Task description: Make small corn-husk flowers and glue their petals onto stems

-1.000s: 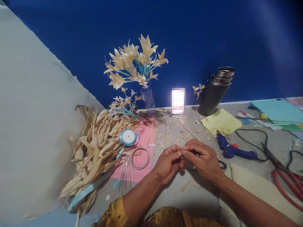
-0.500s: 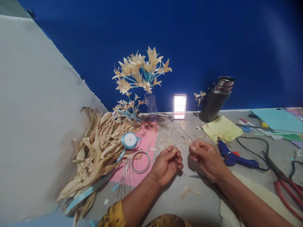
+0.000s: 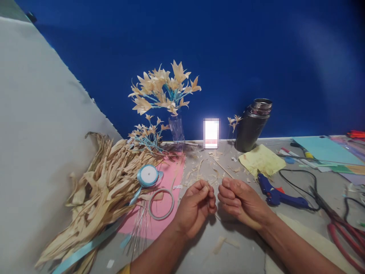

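My left hand (image 3: 197,205) is closed, thumb pressed to the forefinger, above the middle of the grey table (image 3: 205,247). The end of a thin stem (image 3: 218,218) shows just below its curled fingers. Close beside it, with a small gap, my right hand (image 3: 242,199) is closed, its fingers folded in; anything inside them is hidden. Beyond the hands lies a narrow straw-coloured strip (image 3: 224,167) among dry scraps. A ring of grey tape (image 3: 161,218) and a spool of blue ribbon (image 3: 147,176) lie left of my left hand. A blue glue gun (image 3: 279,196) lies right of my right hand.
Dried husks (image 3: 94,205) are heaped at the left beside pink paper (image 3: 168,179). Behind stand a clear vase (image 3: 176,131) of husk flowers, a bright phone screen (image 3: 211,133) and a dark flask (image 3: 252,125). Red-handled scissors (image 3: 339,224) lie at the right, near yellow paper (image 3: 264,160).
The view has shifted slightly. My right hand has moved left and nearer my left hand, and turned so that the backs of its folded fingers show. A pointed metal blade below it is now hidden.
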`<state>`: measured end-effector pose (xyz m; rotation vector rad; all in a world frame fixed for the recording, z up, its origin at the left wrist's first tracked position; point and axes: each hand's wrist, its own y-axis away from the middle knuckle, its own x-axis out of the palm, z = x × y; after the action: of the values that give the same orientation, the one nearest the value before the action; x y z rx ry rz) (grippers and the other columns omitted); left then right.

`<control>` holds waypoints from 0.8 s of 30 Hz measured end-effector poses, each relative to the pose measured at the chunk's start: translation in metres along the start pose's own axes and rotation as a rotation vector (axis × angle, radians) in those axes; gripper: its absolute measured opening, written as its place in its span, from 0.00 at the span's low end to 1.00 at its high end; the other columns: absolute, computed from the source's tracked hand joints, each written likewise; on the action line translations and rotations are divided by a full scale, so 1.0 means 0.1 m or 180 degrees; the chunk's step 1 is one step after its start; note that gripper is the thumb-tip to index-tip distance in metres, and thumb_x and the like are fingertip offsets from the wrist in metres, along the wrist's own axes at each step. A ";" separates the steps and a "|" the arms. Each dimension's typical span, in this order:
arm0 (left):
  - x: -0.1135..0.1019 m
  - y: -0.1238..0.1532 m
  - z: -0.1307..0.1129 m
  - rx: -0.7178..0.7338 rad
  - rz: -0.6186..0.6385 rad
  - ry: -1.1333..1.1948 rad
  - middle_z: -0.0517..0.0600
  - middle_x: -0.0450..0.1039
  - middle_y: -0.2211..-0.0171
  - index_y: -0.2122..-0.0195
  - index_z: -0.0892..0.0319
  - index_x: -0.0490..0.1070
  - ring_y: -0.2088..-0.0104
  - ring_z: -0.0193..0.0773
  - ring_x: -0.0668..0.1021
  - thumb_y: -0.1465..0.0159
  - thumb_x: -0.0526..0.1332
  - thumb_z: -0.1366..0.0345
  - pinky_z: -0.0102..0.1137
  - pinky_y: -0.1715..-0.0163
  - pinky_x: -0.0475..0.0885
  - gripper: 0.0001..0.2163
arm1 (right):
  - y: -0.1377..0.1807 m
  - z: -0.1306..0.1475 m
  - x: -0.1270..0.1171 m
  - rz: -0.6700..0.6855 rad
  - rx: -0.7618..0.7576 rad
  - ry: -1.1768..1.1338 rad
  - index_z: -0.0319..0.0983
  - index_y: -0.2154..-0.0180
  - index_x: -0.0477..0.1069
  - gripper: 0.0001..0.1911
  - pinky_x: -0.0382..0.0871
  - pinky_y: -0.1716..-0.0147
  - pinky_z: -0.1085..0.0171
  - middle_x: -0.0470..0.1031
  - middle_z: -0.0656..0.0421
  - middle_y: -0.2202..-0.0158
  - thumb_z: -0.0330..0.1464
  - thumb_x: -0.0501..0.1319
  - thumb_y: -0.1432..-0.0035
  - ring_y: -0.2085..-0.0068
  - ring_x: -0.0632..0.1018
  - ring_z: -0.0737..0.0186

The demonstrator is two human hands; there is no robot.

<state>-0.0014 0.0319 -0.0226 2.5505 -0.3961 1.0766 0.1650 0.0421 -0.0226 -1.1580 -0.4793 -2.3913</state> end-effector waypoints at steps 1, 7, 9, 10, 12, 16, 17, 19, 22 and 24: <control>0.01 0.00 0.00 0.0095 -0.0058 -0.0054 0.46 0.70 0.71 0.69 0.62 0.71 0.75 0.28 0.71 0.41 0.72 0.63 0.26 0.74 0.66 0.11 | 0.00 0.00 0.00 -0.0014 -0.0027 -0.0022 0.36 0.73 0.70 0.17 0.54 0.83 0.76 0.58 0.67 0.78 0.40 0.73 0.43 0.79 0.52 0.76; 0.03 -0.02 0.05 0.0766 -0.0437 -0.0357 0.53 0.78 0.62 0.68 0.61 0.74 0.63 0.35 0.78 0.44 0.73 0.60 0.27 0.66 0.72 0.12 | -0.05 -0.08 -0.03 -0.0334 -0.0139 0.0301 0.35 0.72 0.72 0.18 0.49 0.84 0.76 0.60 0.68 0.79 0.41 0.75 0.47 0.80 0.51 0.77; 0.02 -0.03 0.07 0.0881 -0.0451 -0.0398 0.54 0.79 0.61 0.69 0.61 0.73 0.60 0.38 0.79 0.43 0.73 0.59 0.29 0.63 0.73 0.12 | -0.07 -0.11 -0.04 -0.0505 -0.0207 0.0509 0.36 0.72 0.73 0.20 0.49 0.83 0.76 0.61 0.68 0.79 0.43 0.76 0.50 0.80 0.52 0.77; 0.02 -0.03 0.08 0.0928 -0.0457 -0.0440 0.55 0.80 0.61 0.69 0.60 0.73 0.59 0.39 0.80 0.42 0.72 0.59 0.30 0.62 0.73 0.12 | -0.09 -0.12 -0.05 -0.0590 -0.0236 0.0642 0.36 0.73 0.73 0.21 0.48 0.83 0.75 0.61 0.67 0.80 0.44 0.76 0.51 0.80 0.52 0.77; 0.02 -0.03 0.09 0.1031 -0.0508 -0.0641 0.56 0.81 0.60 0.69 0.60 0.72 0.58 0.40 0.80 0.41 0.71 0.58 0.31 0.60 0.74 0.12 | -0.10 -0.13 -0.08 -0.0771 -0.0306 0.0980 0.36 0.75 0.73 0.23 0.48 0.82 0.73 0.62 0.67 0.81 0.47 0.76 0.53 0.80 0.54 0.76; 0.04 0.00 0.11 0.1203 -0.0671 -0.1196 0.57 0.82 0.59 0.67 0.60 0.74 0.60 0.42 0.82 0.38 0.68 0.57 0.36 0.56 0.75 0.11 | -0.11 -0.13 -0.11 -0.1159 -0.0711 0.2033 0.37 0.77 0.75 0.24 0.48 0.81 0.69 0.63 0.65 0.84 0.51 0.72 0.50 0.80 0.57 0.72; 0.05 0.01 0.11 0.1210 -0.0676 -0.1265 0.56 0.82 0.60 0.66 0.60 0.74 0.61 0.41 0.82 0.38 0.68 0.57 0.36 0.56 0.75 0.11 | -0.10 -0.13 -0.11 -0.1254 -0.0865 0.2351 0.37 0.77 0.76 0.23 0.49 0.80 0.67 0.64 0.64 0.84 0.51 0.71 0.49 0.80 0.59 0.70; 0.07 0.02 0.14 0.1211 -0.0670 -0.1295 0.55 0.81 0.61 0.66 0.60 0.74 0.63 0.41 0.83 0.37 0.67 0.58 0.38 0.56 0.75 0.10 | -0.09 -0.11 -0.10 -0.1411 -0.1134 0.2904 0.37 0.76 0.79 0.22 0.52 0.79 0.66 0.69 0.61 0.83 0.50 0.69 0.47 0.79 0.62 0.68; 0.06 0.02 0.19 0.1297 -0.0673 -0.1325 0.54 0.81 0.62 0.66 0.60 0.74 0.63 0.42 0.83 0.36 0.67 0.59 0.38 0.56 0.75 0.09 | -0.08 -0.09 -0.08 -0.1549 -0.1233 0.3336 0.39 0.78 0.80 0.20 0.55 0.77 0.65 0.73 0.59 0.82 0.47 0.67 0.46 0.78 0.64 0.66; 0.04 0.02 0.23 0.1408 -0.0664 -0.1483 0.54 0.80 0.63 0.66 0.59 0.75 0.63 0.42 0.82 0.36 0.66 0.60 0.36 0.56 0.74 0.08 | -0.09 -0.10 -0.08 -0.1651 -0.1165 0.3310 0.39 0.79 0.80 0.19 0.55 0.78 0.65 0.73 0.59 0.82 0.47 0.67 0.47 0.79 0.64 0.67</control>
<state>0.0155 0.0205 -0.0344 3.1499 0.0109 0.5280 0.1583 0.0467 -0.0357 0.2649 0.0365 -3.1667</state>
